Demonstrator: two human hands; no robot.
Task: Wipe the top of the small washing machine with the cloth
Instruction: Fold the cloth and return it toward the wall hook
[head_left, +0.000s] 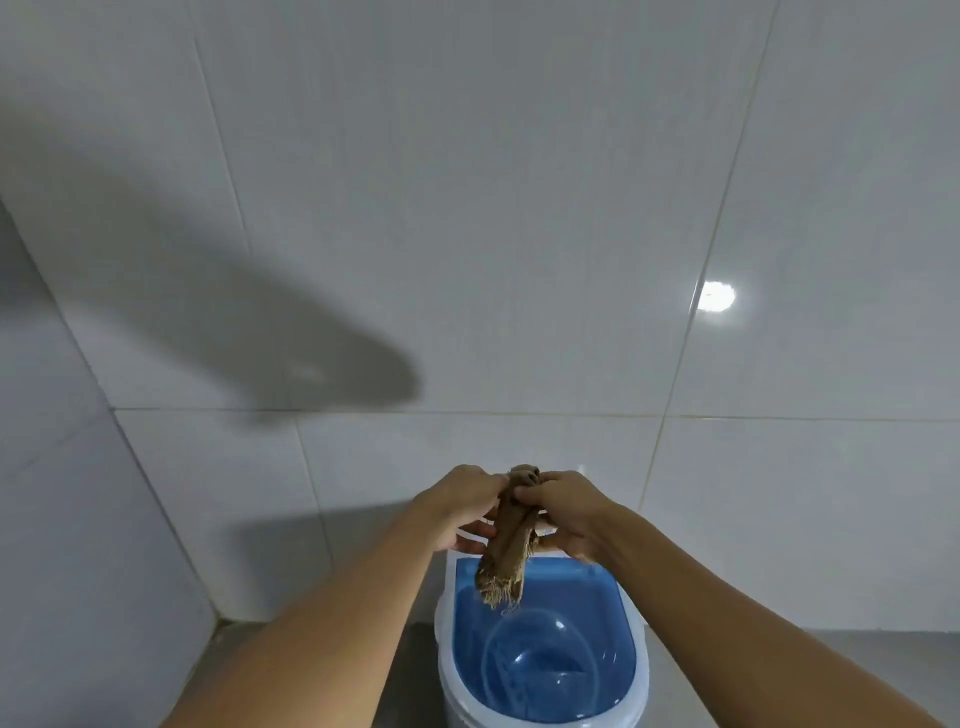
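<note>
The cloth is a brown, frayed rag, bunched into a narrow twist and held up in the air above the far edge of the small washing machine. Its fringed lower end hangs down in front of the blue top without clearly touching it. The left hand grips the upper part of the cloth from the left, fingers curled around it. The right hand closes on the same bunched part from the right, fingers folded over the fabric, so the two hands sit close together with the cloth between them. Both bare forearms reach forward from the lower corners. The washing machine stands below, white-bodied with a translucent blue lid. Behind it rises a wall of large white tiles, with a bright light reflection on the right.
</note>
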